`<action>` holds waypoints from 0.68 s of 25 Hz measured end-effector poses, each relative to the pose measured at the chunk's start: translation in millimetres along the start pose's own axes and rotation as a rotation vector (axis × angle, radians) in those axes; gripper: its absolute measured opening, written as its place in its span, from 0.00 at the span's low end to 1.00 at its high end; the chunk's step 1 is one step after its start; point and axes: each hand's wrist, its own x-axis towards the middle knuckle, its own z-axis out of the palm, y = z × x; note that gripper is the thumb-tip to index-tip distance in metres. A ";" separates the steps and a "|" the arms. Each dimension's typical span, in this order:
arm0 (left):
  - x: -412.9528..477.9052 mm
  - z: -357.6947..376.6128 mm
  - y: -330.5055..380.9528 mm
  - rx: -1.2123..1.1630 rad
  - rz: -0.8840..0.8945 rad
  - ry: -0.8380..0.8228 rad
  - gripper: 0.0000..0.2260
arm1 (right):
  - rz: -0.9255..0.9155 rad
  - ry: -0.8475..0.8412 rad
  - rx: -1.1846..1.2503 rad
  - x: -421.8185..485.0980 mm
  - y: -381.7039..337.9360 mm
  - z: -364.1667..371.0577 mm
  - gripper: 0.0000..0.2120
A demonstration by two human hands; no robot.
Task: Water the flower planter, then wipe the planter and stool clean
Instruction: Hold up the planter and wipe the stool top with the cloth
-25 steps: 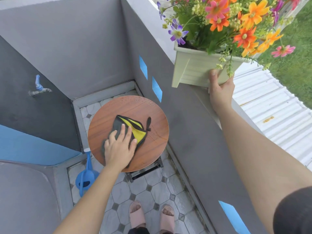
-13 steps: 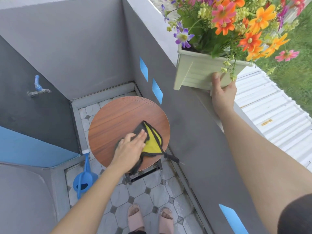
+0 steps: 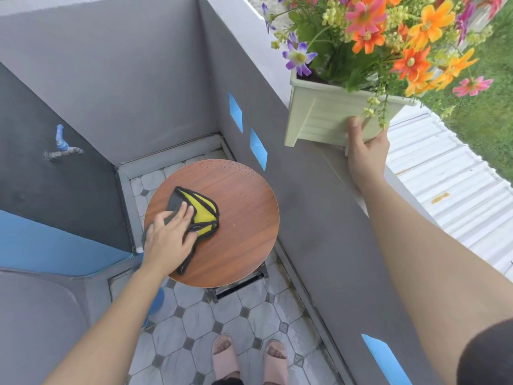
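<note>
left hand (image 3: 166, 240) pressing cloth (image 3: 201, 211) flat-fingered | round wooden stool (image 3: 241, 218) | right hand (image 3: 366, 151) gripping ribbed planter (image 3: 319, 118)

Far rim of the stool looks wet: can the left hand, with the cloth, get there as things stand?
Probably yes. The left hand presses the cloth on the stool, and only bare seat lies between it and the wet far rim.

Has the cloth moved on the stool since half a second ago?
Yes. The cloth went left across the stool, from its right near rim to its left half.
</note>
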 end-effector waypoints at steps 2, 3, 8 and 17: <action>-13.5 7.2 17.4 0.031 0.132 -0.027 0.29 | -0.006 -0.014 -0.005 0.0 0.5 0.2 0.30; -19.0 10.8 29.5 0.043 0.189 -0.032 0.30 | -0.008 -0.019 -0.010 0.7 1.6 0.0 0.28; -16.5 24.0 86.4 0.083 0.364 -0.102 0.30 | 0.011 -0.022 -0.013 1.5 3.6 0.6 0.27; 75.2 26.1 144.0 0.042 0.185 -0.069 0.24 | 0.039 -0.025 -0.010 3.8 4.8 1.4 0.37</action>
